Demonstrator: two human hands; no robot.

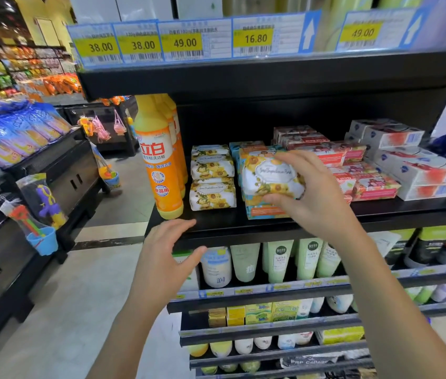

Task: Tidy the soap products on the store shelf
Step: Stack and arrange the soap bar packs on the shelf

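1. Centrally in the head view, the right hand (317, 198) grips a wrapped soap bar (271, 176), white paper printed with yellow flowers and an oval label. The thumb curls under the bar's lower edge and the fingers arch over its upper right corner. The bar's face is tilted toward the camera.
2. Behind and beneath the held bar is a pile of teal boxes (265, 210) on the black shelf (216, 228) across mid-frame. Whether the bar rests on them or is lifted clear cannot be told.
3. At lower centre, the left hand (167, 255) is empty, its fingers spread and relaxed. The fingertips are near the shelf's front lip; contact cannot be confirmed.
4. Left of centre stands a stack of matching floral bars (212, 177), three showing at the front. An orange bottle (159, 165) of dish liquid stands just beside it, further left.
5. Right of centre lie pink boxes (366, 181), loosely piled, then white boxes (418, 168) toward the right edge. Yellow price tags (183, 42) run along the top.
6. Handling, as a judgement: the bar looks light and solid, a firm block under thin paper. One hand should manage it easily.
7. The paper may be smooth and could crease or tear if pinched at a corner. Squeezing hard is not needed.
8. The best hold is probably across the two long edges, thumb opposite fingers, as now, so the flat underside stays free. That would let it sit squarely on the matching stack.
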